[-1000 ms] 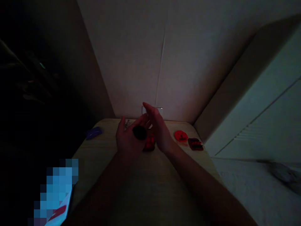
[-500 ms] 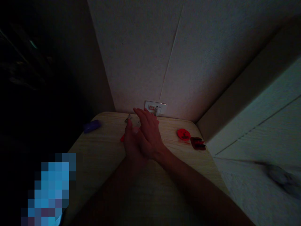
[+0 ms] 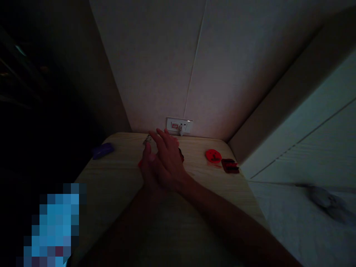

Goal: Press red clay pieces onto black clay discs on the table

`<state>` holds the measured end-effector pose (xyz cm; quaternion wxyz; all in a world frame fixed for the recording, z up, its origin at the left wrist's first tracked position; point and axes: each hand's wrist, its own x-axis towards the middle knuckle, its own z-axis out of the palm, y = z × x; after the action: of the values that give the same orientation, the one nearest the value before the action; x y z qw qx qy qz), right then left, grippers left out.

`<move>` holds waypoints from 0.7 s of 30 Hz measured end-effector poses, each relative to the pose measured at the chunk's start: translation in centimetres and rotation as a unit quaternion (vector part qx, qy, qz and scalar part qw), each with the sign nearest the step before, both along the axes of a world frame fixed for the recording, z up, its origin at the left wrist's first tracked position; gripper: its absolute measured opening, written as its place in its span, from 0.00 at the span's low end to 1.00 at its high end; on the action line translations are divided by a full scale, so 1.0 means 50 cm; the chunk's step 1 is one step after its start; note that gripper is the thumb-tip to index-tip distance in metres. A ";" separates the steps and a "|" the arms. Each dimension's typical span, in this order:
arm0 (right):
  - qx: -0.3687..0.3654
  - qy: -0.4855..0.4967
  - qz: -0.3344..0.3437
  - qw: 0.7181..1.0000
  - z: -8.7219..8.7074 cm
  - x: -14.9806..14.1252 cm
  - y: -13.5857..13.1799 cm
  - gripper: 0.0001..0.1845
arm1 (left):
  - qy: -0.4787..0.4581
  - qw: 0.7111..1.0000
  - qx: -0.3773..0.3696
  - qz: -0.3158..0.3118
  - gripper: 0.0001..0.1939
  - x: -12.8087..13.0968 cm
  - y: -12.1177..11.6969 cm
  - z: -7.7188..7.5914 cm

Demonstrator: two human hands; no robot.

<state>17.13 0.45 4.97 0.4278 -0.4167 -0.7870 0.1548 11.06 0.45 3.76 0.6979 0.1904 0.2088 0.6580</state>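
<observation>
My right hand (image 3: 168, 157) lies across my left hand (image 3: 147, 167), palm against palm, above the wooden tabletop. The right hand is open, with its fingers stretched out and slightly spread. My left hand is open too, its thumb standing up and its fingers mostly hidden under the right. Whether anything sits between the palms is hidden. A bit of red (image 3: 139, 163) shows beside the left hand, and a dark red piece (image 3: 181, 155) peeks out past the right. To the right lie a red disc (image 3: 213, 156) with dark marks and a dark red, striped flat piece (image 3: 230, 166).
A purple lump (image 3: 103, 151) rests at the table's left edge. Behind the hands is a small patterned piece (image 3: 147, 139). A wall socket (image 3: 179, 126) with a plug sits just above the table's (image 3: 125, 178) back edge. A pale panel (image 3: 300, 144) stands at the right.
My right hand has shifted slightly over the left, and its fingers are spread a little more. The whole view has moved, so things appear a little further left.
</observation>
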 end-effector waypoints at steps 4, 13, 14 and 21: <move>-0.008 0.001 -0.007 1.000 -0.011 0.006 0.008 0.32 | -0.031 0.998 0.047 -0.008 0.21 0.004 -0.010 -0.005; -0.029 0.039 -0.009 0.999 -0.020 0.013 0.028 0.35 | -0.086 0.995 0.006 -0.057 0.26 0.001 -0.032 0.022; -0.035 0.045 -0.008 0.998 -0.023 0.013 0.032 0.36 | -0.097 0.993 0.000 -0.062 0.27 0.000 -0.032 0.021; -0.107 0.185 0.021 0.977 -0.022 0.025 0.065 0.42 | -0.141 0.981 -0.037 -0.132 0.38 -0.017 -0.019 0.023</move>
<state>18.36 3.71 3.87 0.5151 -0.4079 -0.6818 0.3215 10.21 -0.50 4.89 0.8074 0.0958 0.1052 0.5726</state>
